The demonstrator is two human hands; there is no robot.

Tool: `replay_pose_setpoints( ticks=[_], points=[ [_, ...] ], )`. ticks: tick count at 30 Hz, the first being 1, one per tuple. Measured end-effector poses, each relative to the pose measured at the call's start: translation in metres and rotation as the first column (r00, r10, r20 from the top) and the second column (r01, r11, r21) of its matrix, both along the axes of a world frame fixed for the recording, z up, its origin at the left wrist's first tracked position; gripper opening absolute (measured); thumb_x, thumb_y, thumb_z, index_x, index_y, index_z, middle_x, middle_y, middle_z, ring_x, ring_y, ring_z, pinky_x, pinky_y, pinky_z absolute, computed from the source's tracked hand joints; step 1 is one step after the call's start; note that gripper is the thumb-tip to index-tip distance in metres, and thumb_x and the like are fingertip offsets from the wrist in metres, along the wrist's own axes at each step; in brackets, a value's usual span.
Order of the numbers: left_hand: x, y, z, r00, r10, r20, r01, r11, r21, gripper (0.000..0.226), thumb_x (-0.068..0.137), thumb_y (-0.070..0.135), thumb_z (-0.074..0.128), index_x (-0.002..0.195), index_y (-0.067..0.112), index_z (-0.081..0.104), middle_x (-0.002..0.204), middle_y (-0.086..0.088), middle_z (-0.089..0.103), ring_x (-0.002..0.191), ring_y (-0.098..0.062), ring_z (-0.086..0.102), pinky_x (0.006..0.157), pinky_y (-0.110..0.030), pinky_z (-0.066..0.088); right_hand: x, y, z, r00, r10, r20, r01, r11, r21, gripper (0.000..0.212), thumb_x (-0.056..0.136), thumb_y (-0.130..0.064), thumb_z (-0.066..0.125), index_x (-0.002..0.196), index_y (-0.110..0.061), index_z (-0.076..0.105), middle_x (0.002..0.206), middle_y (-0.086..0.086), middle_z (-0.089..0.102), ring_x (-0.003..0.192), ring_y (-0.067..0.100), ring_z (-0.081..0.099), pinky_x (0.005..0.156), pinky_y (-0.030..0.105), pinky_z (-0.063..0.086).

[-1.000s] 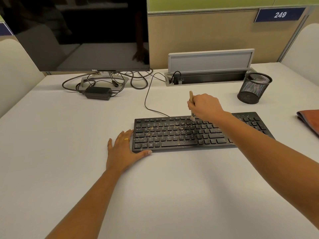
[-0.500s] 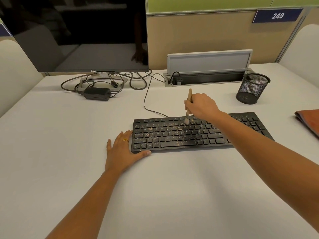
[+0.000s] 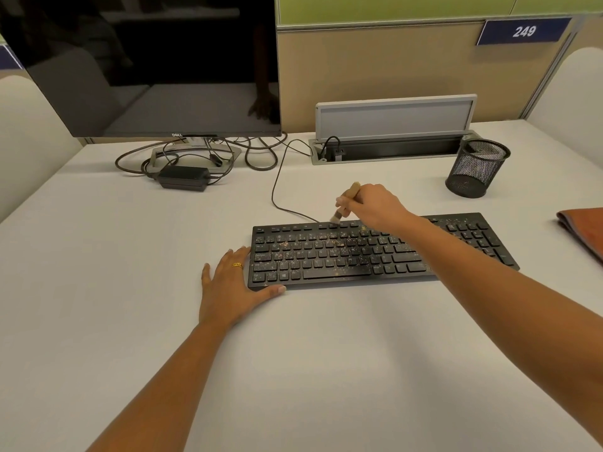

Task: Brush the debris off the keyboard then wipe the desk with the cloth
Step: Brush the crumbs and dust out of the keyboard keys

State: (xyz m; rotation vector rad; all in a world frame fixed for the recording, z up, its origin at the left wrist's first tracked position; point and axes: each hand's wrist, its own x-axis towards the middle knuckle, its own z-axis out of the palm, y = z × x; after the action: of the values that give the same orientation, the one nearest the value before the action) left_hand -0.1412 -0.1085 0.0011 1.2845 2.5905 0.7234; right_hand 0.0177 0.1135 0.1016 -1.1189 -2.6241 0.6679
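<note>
At the keyboard's (image 3: 326,256) far edge, near the middle of its top row, the right hand (image 3: 372,207) pinches the brush (image 3: 351,191) by its wooden handle, bristles down and touching or just above the function keys; I cannot tell which. The left hand (image 3: 228,288) lies flat on the desk (image 3: 293,370) at the keyboard's near left corner, fingers straight, thumb along the front edge, bracing it and gripping nothing. Debris (image 3: 326,238) is scattered as pale specks over most of the keys, thickest left of centre, so I judge the brushing to be at an early stage. From my seat I'd make the strokes short and all one way, row by row toward one edge, with the bristles tilted to reach between the keys and the left hand firm so the board doesn't slide. The cloth (image 3: 584,230), orange-brown and folded, lies well to the keyboard's right. Beyond the keyboard sit a mesh cup (image 3: 476,168), an open cable box (image 3: 391,138), and a monitor (image 3: 146,66) with an adapter (image 3: 184,178) and looped leads; behind them a partition (image 3: 375,66) bears a plate (image 3: 523,31) reading 249
</note>
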Motion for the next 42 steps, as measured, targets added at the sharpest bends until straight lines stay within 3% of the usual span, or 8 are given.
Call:
replay_pose_setpoints(
  ticks=[6,12,16,23,29,33,36,42],
  points=[
    [0.001,0.000,0.001,1.000,0.005,0.002,-0.005,1.000,-0.004,0.111,0.057,0.083,0.059,0.148,0.028,0.026,0.155,0.005,0.027,0.146,-0.009,0.011,0.118,-0.043,-0.004,0.006,0.005,0.005,0.990,-0.063,0.125,0.034,0.974,0.222,0.043,0.100,-0.036,0.035,0.103,-0.007,0.066,0.097,0.009,0.069,0.088,0.025,0.062,0.074,0.032,0.044],
    [0.002,0.000,0.002,1.000,0.009,0.001,-0.009,1.000,0.003,0.109,0.059,0.081,0.060,0.148,0.028,0.026,0.155,0.005,0.027,0.146,-0.008,0.012,0.118,-0.043,-0.003,0.006,0.006,0.001,0.998,-0.064,-0.001,0.064,0.991,0.117,0.043,0.100,-0.036,0.036,0.095,-0.007,0.067,0.091,0.009,0.067,0.073,0.021,0.055,0.058,0.028,0.038],
    [0.001,0.000,0.000,1.000,0.004,-0.002,-0.004,1.000,0.006,0.106,0.061,0.079,0.060,0.148,0.028,0.026,0.155,0.006,0.028,0.146,-0.008,0.012,0.118,-0.044,-0.003,0.004,0.001,-0.001,0.999,-0.047,0.024,0.044,0.995,0.089,0.039,0.100,-0.031,0.036,0.098,-0.006,0.066,0.094,0.009,0.068,0.081,0.024,0.061,0.074,0.035,0.048],
    [0.001,-0.001,0.001,1.000,0.006,0.002,-0.006,1.000,0.010,0.105,0.061,0.077,0.061,0.147,0.029,0.027,0.155,0.006,0.028,0.146,-0.008,0.012,0.118,-0.043,-0.003,0.003,0.005,0.001,0.999,-0.005,0.032,0.002,0.996,0.086,0.040,0.099,-0.037,0.038,0.096,-0.009,0.067,0.091,0.004,0.068,0.076,0.017,0.058,0.072,0.031,0.046],
    [0.001,-0.001,0.001,1.000,0.008,0.007,-0.008,1.000,0.010,0.111,0.056,0.083,0.059,0.148,0.029,0.026,0.155,0.006,0.028,0.146,-0.008,0.012,0.118,-0.043,-0.004,0.001,0.006,0.002,0.998,0.052,-0.027,-0.051,0.998,0.040,0.037,0.098,-0.040,0.041,0.093,-0.015,0.068,0.085,-0.004,0.059,0.061,0.004,0.044,0.054,0.021,0.031],
    [0.000,-0.001,0.002,1.000,0.013,0.003,-0.013,1.000,0.008,0.114,0.054,0.085,0.058,0.147,0.027,0.028,0.155,0.006,0.029,0.146,-0.009,0.013,0.118,-0.044,-0.003,0.004,0.005,-0.004,0.998,0.067,0.020,-0.067,0.998,0.009,0.043,0.098,-0.040,0.041,0.087,-0.010,0.070,0.090,-0.001,0.062,0.075,0.016,0.051,0.065,0.026,0.034],
    [0.001,-0.002,0.003,1.000,0.016,0.002,-0.016,1.000,0.014,0.109,0.057,0.080,0.058,0.148,0.026,0.028,0.155,0.005,0.029,0.146,-0.010,0.013,0.118,-0.044,-0.003,0.003,0.004,0.000,0.996,0.084,0.037,-0.084,0.996,0.015,0.041,0.099,-0.039,0.038,0.081,-0.014,0.065,0.087,-0.002,0.061,0.074,0.015,0.051,0.063,0.026,0.033],
    [0.001,-0.001,0.001,1.000,0.006,0.003,-0.006,1.000,0.011,0.122,0.046,0.094,0.045,0.147,0.027,0.028,0.154,0.006,0.030,0.146,-0.010,0.014,0.118,-0.044,-0.002,0.011,0.004,0.001,0.992,0.042,0.120,-0.060,0.986,0.153,0.042,0.099,-0.042,0.034,0.097,-0.012,0.065,0.088,0.000,0.061,0.081,0.018,0.055,0.072,0.029,0.038]
  ],
)
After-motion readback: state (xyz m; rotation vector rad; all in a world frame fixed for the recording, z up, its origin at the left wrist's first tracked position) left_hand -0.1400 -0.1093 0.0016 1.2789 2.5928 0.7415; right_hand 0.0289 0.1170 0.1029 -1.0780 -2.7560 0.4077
